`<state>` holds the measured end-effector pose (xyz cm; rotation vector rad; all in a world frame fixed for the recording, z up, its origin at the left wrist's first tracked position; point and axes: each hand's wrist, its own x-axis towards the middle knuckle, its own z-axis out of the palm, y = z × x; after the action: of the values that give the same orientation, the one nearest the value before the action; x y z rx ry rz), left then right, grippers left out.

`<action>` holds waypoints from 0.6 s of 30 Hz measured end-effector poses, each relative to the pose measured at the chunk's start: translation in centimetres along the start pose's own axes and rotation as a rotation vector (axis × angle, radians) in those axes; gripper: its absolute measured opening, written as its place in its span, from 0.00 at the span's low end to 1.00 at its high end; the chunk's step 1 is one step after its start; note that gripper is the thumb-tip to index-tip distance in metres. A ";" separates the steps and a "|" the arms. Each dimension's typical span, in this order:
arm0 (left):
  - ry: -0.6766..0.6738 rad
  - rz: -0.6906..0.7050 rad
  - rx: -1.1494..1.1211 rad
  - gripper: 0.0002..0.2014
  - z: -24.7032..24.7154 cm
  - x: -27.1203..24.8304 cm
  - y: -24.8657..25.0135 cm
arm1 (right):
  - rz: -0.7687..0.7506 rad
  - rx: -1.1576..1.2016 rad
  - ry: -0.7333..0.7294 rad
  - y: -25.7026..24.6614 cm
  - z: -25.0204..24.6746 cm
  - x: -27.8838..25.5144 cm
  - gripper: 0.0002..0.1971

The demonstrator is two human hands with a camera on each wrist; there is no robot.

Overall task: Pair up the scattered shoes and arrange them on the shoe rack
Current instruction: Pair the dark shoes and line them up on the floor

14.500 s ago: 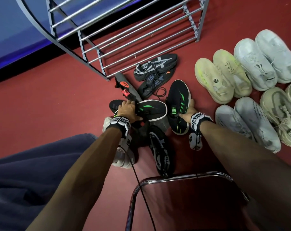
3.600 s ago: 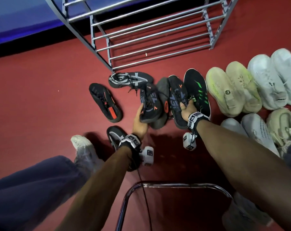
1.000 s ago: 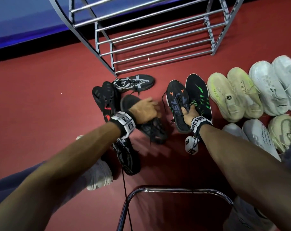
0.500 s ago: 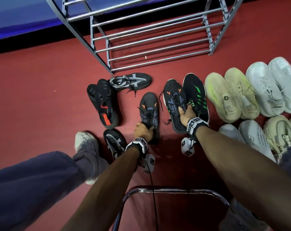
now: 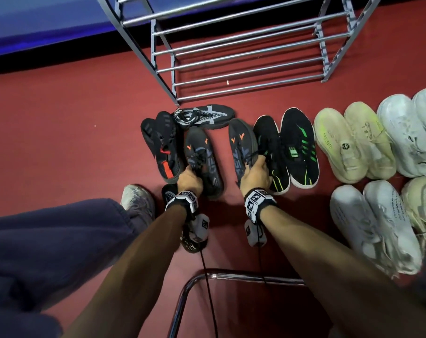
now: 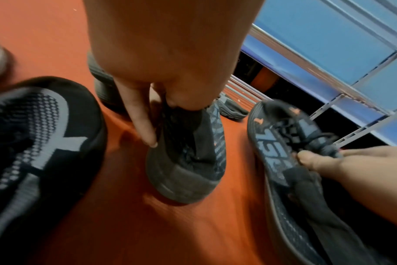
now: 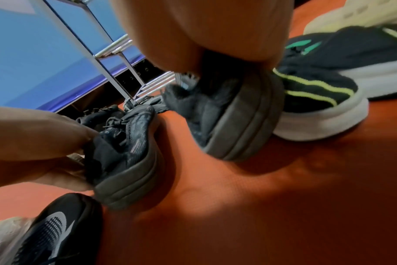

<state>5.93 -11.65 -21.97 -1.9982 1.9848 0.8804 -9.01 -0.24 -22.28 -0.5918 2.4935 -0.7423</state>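
Two dark grey shoes with orange marks sit heel-toward-the-person on the red floor [image 5: 60,132], apart from each other: the left hand [image 5: 189,179] pinches the collar of the left grey shoe [image 5: 202,162], and the right hand [image 5: 255,175] grasps the right grey shoe [image 5: 241,147] at its collar and laces. Just beside the right one lies a black pair with green stripes [image 5: 297,147], then pale pairs [image 5: 353,142]. Left of the held shoes rests a black shoe with red accents [image 5: 160,147]. Beyond stands the metal shoe rack [image 5: 243,59].
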 end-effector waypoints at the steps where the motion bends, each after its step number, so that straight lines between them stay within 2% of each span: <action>1: 0.004 0.021 0.022 0.17 -0.1 0.1 -0.6 | 0.013 0.027 -0.082 0.2 0.7 -0.1 0.20; 3: -0.001 0.104 0.065 0.17 0.3 0.3 -1.7 | 0.065 0.121 -0.273 0.9 1.9 -0.1 0.19; 5: -0.029 0.163 0.095 0.17 1.0 0.5 -2.6 | 0.107 0.148 -0.386 1.5 2.6 0.0 0.17; 9: -0.049 0.221 0.036 0.19 1.9 0.4 -2.6 | 0.077 0.193 -0.346 1.8 2.4 0.2 0.17; 12: -0.024 0.233 0.040 0.19 2.0 0.0 -1.2 | 0.067 0.108 -0.300 1.8 1.7 0.9 0.20; 15: -0.021 0.209 0.112 0.18 1.6 0.0 0.4 | 0.106 0.033 -0.251 0.9 1.8 1.5 0.20; 18: -0.040 0.150 0.187 0.17 1.3 0.5 1.2 | 0.162 -0.035 -0.251 -0.3 1.4 2.7 0.16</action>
<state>4.34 -11.54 -22.97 -1.7365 2.1304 0.7275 -10.29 -2.42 -24.00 -0.4571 2.2932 -0.5286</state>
